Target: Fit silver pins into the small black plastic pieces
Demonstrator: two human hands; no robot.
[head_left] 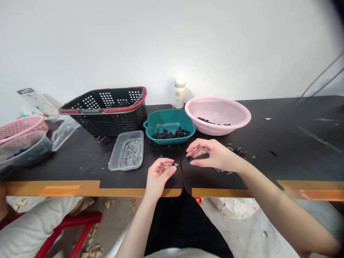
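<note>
My left hand (pixel 161 172) pinches a small black part (pixel 173 164) between thumb and fingertips, above the table's front edge. In my right hand (pixel 205 154), a round black piece (pixel 190 158) is held between thumb and fingers. The two pieces are apart. Behind my hands stands a teal basin (pixel 170 115) with many small black parts (pixel 172 133) in it. To the left of my left hand sits a clear plastic box (pixel 114 157) of metal screws or pins (pixel 132 153). Loose metal pieces and black parts (pixel 239 152) lie beside and partly behind my right wrist.
A pink colander (pixel 243 116) with black parts stands behind my right hand. At the back left is a black basket (pixel 118 123) with red handles; a white bottle (pixel 180 94) stands by the wall. Another person's leg (pixel 40 225) and a red stool (pixel 83 225) are at the lower left.
</note>
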